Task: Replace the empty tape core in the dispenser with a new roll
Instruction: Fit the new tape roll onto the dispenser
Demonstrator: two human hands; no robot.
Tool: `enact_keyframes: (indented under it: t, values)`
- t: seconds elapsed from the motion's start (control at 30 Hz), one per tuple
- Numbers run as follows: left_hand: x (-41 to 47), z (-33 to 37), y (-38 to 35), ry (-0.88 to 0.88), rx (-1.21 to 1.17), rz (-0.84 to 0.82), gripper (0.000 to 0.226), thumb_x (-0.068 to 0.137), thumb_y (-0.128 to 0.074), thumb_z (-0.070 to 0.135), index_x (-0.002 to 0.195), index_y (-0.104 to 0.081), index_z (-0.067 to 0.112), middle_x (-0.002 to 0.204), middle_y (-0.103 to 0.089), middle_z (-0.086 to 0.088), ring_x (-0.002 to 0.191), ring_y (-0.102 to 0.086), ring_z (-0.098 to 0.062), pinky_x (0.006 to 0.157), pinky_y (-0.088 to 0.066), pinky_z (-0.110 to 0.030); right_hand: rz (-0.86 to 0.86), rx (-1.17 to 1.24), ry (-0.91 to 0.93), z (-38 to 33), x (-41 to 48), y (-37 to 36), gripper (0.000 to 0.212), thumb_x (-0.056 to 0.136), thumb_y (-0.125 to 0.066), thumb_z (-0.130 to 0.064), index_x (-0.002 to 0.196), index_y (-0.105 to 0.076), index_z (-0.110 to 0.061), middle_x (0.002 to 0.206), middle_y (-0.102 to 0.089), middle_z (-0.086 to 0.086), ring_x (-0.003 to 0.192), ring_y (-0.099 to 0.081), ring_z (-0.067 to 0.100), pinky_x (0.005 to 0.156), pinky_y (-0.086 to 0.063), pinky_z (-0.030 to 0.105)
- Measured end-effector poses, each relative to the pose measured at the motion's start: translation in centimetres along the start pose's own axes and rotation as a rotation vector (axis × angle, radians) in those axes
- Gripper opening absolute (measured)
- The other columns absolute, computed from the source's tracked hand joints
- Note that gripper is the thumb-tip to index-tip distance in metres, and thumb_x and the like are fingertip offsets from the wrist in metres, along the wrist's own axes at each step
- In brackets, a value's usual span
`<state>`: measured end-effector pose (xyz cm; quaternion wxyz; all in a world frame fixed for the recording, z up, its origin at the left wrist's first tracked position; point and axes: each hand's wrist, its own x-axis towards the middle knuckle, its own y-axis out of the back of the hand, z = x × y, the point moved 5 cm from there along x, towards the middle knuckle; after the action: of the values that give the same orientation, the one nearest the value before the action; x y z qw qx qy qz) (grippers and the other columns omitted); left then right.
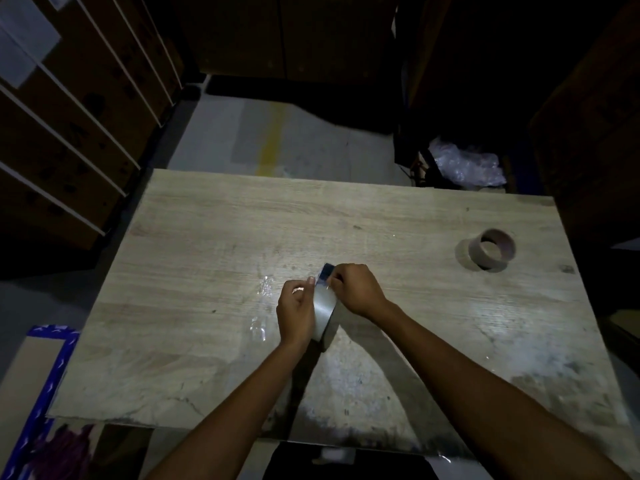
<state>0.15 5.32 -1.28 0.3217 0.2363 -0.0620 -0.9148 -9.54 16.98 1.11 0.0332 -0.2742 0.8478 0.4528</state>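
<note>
A new roll of clear tape (325,315) stands on edge near the middle of the wooden table (207,244). My left hand (296,311) grips its left side. My right hand (358,289) pinches at the top of the roll, beside a small dark blue part (326,271) that sticks up there; whether this is the dispenser I cannot tell. The empty brown tape core (491,250) lies alone at the table's right side, far from both hands.
Crumpled bits of clear film (265,287) lie on the table left of the roll. Stacked cardboard boxes (69,116) stand at the left. A plastic bag (467,164) sits beyond the table's far edge. A blue-edged carton (38,375) lies on the floor lower left.
</note>
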Motion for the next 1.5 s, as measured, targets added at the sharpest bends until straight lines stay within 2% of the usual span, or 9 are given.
enact_keyframes:
  t: [0.23, 0.3, 0.47, 0.6, 0.73, 1.0, 1.17, 1.27, 1.5]
  values:
    - [0.2, 2.6, 1.1, -0.139, -0.063, -0.194, 0.028, 0.084, -0.075, 0.035, 0.106, -0.062, 0.023, 0.073, -0.071, -0.008, 0.07, -0.067, -0.019, 0.069, -0.052, -0.033, 0.243, 0.028, -0.107, -0.4, 0.1, 3.3, 0.01, 0.092, -0.06, -0.017, 0.096, -0.066, -0.01, 0.111, -0.051, 0.002, 0.103, -0.053, 0.02, 0.072, -0.037, 0.021]
    - [0.3, 3.0, 1.5, -0.172, -0.094, -0.269, 0.033, 0.084, -0.076, 0.031, 0.113, -0.062, 0.023, 0.069, -0.069, -0.004, 0.069, -0.066, -0.015, 0.07, -0.053, -0.031, 0.195, 0.022, -0.078, -0.3, 0.5, 4.3, 0.011, 0.094, -0.058, -0.018, 0.095, -0.067, -0.011, 0.122, -0.057, 0.007, 0.111, -0.054, 0.025, 0.08, -0.041, 0.027]
    - [0.6, 3.0, 1.6, -0.174, -0.136, -0.465, 0.05, 0.087, -0.073, 0.015, 0.133, -0.054, 0.019, 0.074, -0.065, 0.001, 0.073, -0.063, -0.007, 0.069, -0.051, -0.019, 0.127, 0.097, -0.016, -1.7, -0.3, 5.0, 0.015, 0.099, -0.051, -0.02, 0.085, -0.056, -0.017, 0.082, -0.063, 0.004, 0.073, -0.057, 0.023, 0.062, -0.041, 0.033]
    - [1.6, 2.6, 2.1, -0.141, -0.044, -0.528, 0.05, 0.09, -0.07, 0.019, 0.137, -0.053, 0.015, 0.081, -0.063, -0.011, 0.077, -0.061, -0.009, 0.069, -0.049, -0.016, 0.124, 0.013, 0.007, -3.2, -1.0, 5.3, 0.019, 0.1, -0.048, -0.022, 0.09, -0.059, -0.01, 0.081, -0.064, 0.005, 0.073, -0.057, 0.026, 0.063, -0.043, 0.038]
    - [2.4, 4.1, 1.9, -0.032, 0.052, -0.623, 0.04, 0.093, -0.064, 0.036, 0.13, -0.06, 0.021, 0.104, -0.072, -0.009, 0.094, -0.068, -0.02, 0.078, -0.052, -0.032, 0.114, -0.003, 0.015, -4.2, -1.7, 5.3, 0.017, 0.102, -0.045, -0.022, 0.092, -0.056, -0.014, 0.081, -0.061, 0.002, 0.067, -0.053, 0.019, 0.054, -0.034, 0.03]
    - [2.8, 5.3, 1.3, 0.203, -0.087, -0.992, 0.046, 0.09, -0.068, 0.021, 0.134, -0.055, 0.025, 0.126, -0.067, -0.012, 0.104, -0.066, -0.028, 0.079, -0.051, -0.039, 0.121, -0.044, 0.005, -5.9, -2.4, 6.0, 0.019, 0.103, -0.042, -0.029, 0.093, -0.053, -0.016, 0.082, -0.061, 0.003, 0.072, -0.057, 0.024, 0.06, -0.04, 0.035]
    - [2.8, 6.8, 1.4, 0.202, -0.133, -0.929, 0.028, 0.092, -0.065, 0.031, 0.117, -0.059, 0.02, 0.087, -0.074, 0.0, 0.072, -0.067, -0.014, 0.056, -0.048, -0.025, 0.242, -0.143, 0.159, -8.5, -3.4, 6.6, 0.021, 0.101, -0.043, -0.028, 0.097, -0.058, -0.013, 0.114, -0.056, 0.002, 0.095, -0.054, 0.02, 0.076, -0.049, 0.038]
    - [3.1, 7.0, 1.5, 0.127, -0.105, -0.887, 0.054, 0.072, -0.076, 0.051, 0.118, -0.059, 0.026, 0.107, -0.071, -0.008, 0.086, -0.065, -0.026, 0.062, -0.049, -0.032, 0.246, -0.222, 0.184, -9.6, -3.7, 7.1, 0.024, 0.101, -0.042, -0.028, 0.103, -0.059, -0.013, 0.104, -0.063, 0.007, 0.09, -0.055, 0.024, 0.075, -0.048, 0.04]
    - [3.7, 6.8, 1.8, -0.013, -0.089, -0.847, 0.059, 0.071, -0.088, 0.022, 0.121, -0.057, 0.021, 0.118, -0.065, -0.018, 0.093, -0.068, -0.029, 0.071, -0.06, -0.041, 0.197, -0.333, 0.168, -11.2, -3.6, 8.6, 0.015, 0.1, -0.045, -0.025, 0.099, -0.053, -0.012, 0.092, -0.068, 0.012, 0.076, -0.058, 0.033, 0.065, -0.045, 0.042]
